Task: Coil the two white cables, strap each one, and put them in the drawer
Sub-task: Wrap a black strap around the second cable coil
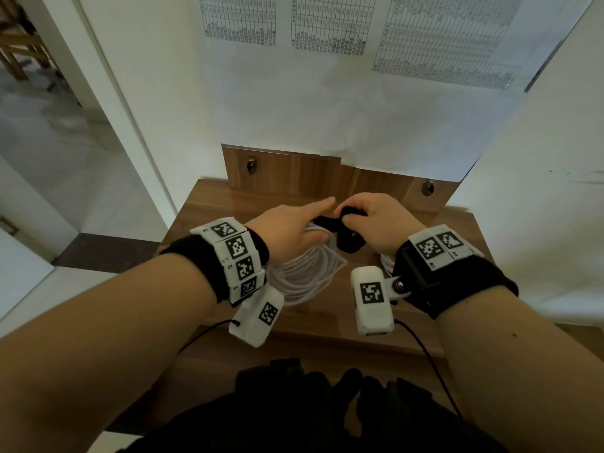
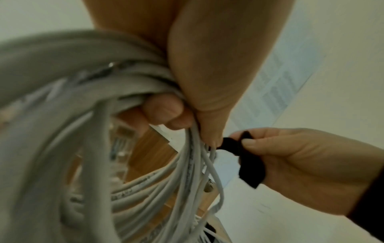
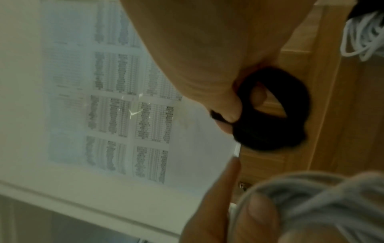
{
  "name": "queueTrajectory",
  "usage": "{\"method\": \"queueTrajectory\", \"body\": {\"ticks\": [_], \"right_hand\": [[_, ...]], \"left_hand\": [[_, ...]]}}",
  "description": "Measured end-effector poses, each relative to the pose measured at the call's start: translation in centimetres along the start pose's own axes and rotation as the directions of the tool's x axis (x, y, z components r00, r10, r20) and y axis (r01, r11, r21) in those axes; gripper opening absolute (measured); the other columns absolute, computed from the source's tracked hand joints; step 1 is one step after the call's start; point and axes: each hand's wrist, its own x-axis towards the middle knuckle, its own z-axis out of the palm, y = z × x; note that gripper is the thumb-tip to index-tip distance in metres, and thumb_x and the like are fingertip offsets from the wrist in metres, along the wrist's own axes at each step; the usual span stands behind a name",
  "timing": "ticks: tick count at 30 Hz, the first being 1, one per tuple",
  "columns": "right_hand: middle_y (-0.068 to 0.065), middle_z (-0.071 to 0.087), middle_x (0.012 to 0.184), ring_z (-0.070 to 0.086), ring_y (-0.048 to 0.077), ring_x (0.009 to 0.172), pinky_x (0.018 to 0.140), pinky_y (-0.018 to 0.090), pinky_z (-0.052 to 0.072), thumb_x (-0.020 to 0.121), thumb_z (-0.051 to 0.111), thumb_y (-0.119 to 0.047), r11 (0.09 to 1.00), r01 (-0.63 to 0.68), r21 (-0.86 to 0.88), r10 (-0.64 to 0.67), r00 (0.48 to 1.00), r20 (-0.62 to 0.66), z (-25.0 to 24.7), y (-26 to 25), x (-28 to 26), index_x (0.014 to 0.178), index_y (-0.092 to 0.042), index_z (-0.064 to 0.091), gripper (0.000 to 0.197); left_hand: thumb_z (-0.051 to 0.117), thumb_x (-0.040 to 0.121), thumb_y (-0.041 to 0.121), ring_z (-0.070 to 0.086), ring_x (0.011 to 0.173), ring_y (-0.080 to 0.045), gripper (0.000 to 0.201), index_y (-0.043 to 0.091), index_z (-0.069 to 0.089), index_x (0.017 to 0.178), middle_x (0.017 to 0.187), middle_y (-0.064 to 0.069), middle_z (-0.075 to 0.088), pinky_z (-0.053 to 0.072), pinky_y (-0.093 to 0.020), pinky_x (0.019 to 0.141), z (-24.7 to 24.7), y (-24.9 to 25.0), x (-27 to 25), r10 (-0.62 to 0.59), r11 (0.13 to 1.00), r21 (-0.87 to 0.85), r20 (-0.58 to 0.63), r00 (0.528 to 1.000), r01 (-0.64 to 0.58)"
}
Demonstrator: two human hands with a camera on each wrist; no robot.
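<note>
My left hand [image 1: 304,223] grips a coil of white cable [image 1: 307,273] above the wooden tabletop [image 1: 222,204], fingers curled round the bundled loops [image 2: 145,189] and index finger pointing straight ahead. Just to its right, my right hand [image 1: 372,220] pinches a black strap [image 1: 340,230] between thumb and fingers. One end of the strap [image 2: 247,161] meets the coil by my left thumb, and the rest curls into a loop [image 3: 280,115]. A second bundle of white cable [image 3: 365,36] lies on the tabletop, mostly hidden under my right wrist in the head view.
A wooden back panel [image 1: 294,168] with two metal fittings rises behind the tabletop. Printed tables on paper [image 1: 327,24] cover the wall above it. A white wall [image 1: 539,191] closes in on the right; a doorway opens at the left.
</note>
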Motion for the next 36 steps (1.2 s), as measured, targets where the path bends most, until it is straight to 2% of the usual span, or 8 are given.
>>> {"method": "queueTrajectory", "body": {"ticks": [5, 13, 16, 22, 26, 29, 33, 36], "right_hand": [[-0.013, 0.067, 0.091, 0.063, -0.001, 0.084, 0.072, 0.009, 0.046, 0.091, 0.063, -0.014, 0.99, 0.073, 0.123, -0.067, 0.997, -0.046, 0.2, 0.1, -0.5, 0.096, -0.026, 0.071, 0.015], [-0.004, 0.069, 0.096, 0.065, 0.007, 0.091, 0.082, 0.02, 0.052, 0.084, 0.072, -0.012, 0.965, 0.128, 0.228, -0.084, 0.978, -0.192, 1.3, 0.1, -1.2, 0.091, -0.021, 0.073, 0.011], [-0.007, 0.062, 0.098, 0.059, 0.002, 0.089, 0.081, 0.009, 0.044, 0.084, 0.072, -0.013, 0.974, 0.196, 0.112, -0.171, 0.965, -0.201, 1.5, -0.2, -1.6, 0.089, -0.023, 0.073, 0.012], [-0.012, 0.054, 0.096, 0.049, 0.007, 0.098, 0.081, 0.006, 0.035, 0.083, 0.073, -0.02, 0.968, 0.252, -0.012, -0.251, 0.955, -0.157, 2.4, -1.2, -2.4, 0.089, -0.025, 0.073, 0.008], [-0.016, 0.06, 0.109, 0.054, 0.003, 0.106, 0.092, 0.015, 0.042, 0.085, 0.071, -0.021, 0.95, 0.285, 0.124, -0.271, 0.955, -0.123, 2.2, -2.1, -3.1, 0.09, -0.025, 0.074, 0.006], [-0.007, 0.071, 0.101, 0.066, 0.008, 0.094, 0.089, 0.024, 0.052, 0.09, 0.065, -0.016, 0.96, 0.204, 0.192, -0.186, 0.977, -0.107, 1.8, -1.9, -2.9, 0.095, -0.016, 0.072, 0.008], [0.002, 0.071, 0.071, 0.07, 0.015, 0.076, 0.082, 0.029, 0.055, 0.086, 0.057, -0.006, 0.937, 0.111, 0.331, -0.075, 0.99, -0.119, 1.7, -1.8, -2.4, 0.085, -0.013, 0.064, 0.01], [0.002, 0.065, 0.065, 0.066, 0.018, 0.064, 0.075, 0.03, 0.055, 0.094, 0.054, -0.024, 0.972, -0.067, 0.226, 0.064, 0.998, 0.021, 1.6, -1.7, -2.1, 0.087, -0.012, 0.065, 0.019]], "left_hand": [[0.048, 0.097, 0.039, 0.059, 0.09, -0.011, 0.026, 0.029, 0.056, 0.12, 0.101, 0.01, 0.063, 0.046, -0.027, 0.079, -0.4, 0.5, 0.0, 0.046, 0.996, -0.082, 0.02, 0.999, -0.044], [0.047, 0.098, 0.035, 0.055, 0.06, -0.007, 0.022, 0.021, 0.064, 0.103, 0.076, 0.005, 0.06, 0.041, -0.022, 0.057, 0.4, -0.2, 0.1, -0.038, 0.98, -0.197, -0.022, 0.999, 0.033], [0.047, 0.099, 0.035, 0.051, 0.044, -0.008, 0.019, 0.024, 0.062, 0.094, 0.063, 0.002, 0.054, 0.046, -0.028, 0.052, 0.4, -1.0, -0.1, -0.089, 0.915, -0.394, 0.021, 0.996, 0.09], [0.048, 0.098, 0.034, 0.05, 0.047, -0.017, 0.022, 0.02, 0.063, 0.091, 0.059, -0.003, 0.052, 0.047, -0.031, 0.054, 0.9, -1.7, 0.5, -0.242, 0.829, -0.526, -0.028, 0.97, 0.192], [0.047, 0.099, 0.035, 0.052, 0.049, -0.017, 0.028, 0.011, 0.06, 0.091, 0.06, -0.004, 0.054, 0.044, -0.027, 0.053, 0.7, -4.2, -0.2, -0.412, 0.824, -0.458, -0.081, 0.907, 0.334], [0.047, 0.099, 0.033, 0.049, 0.053, -0.017, 0.026, 0.016, 0.06, 0.086, 0.059, -0.001, 0.051, 0.044, -0.033, 0.063, 1.3, -4.5, -0.8, -0.347, 0.859, -0.412, -0.035, 0.937, 0.302], [0.045, 0.1, 0.032, 0.05, 0.053, -0.015, 0.023, 0.023, 0.058, 0.083, 0.061, 0.001, 0.053, 0.043, -0.029, 0.056, 1.3, -3.7, -1.1, -0.276, 0.903, -0.364, -0.084, 0.958, 0.228], [0.045, 0.099, 0.034, 0.058, 0.073, -0.015, 0.022, 0.021, 0.063, 0.101, 0.081, 0.004, 0.061, 0.047, -0.029, 0.063, 1.5, -3.1, -1.5, -0.155, 0.98, -0.144, -0.097, 0.983, 0.14]]}}
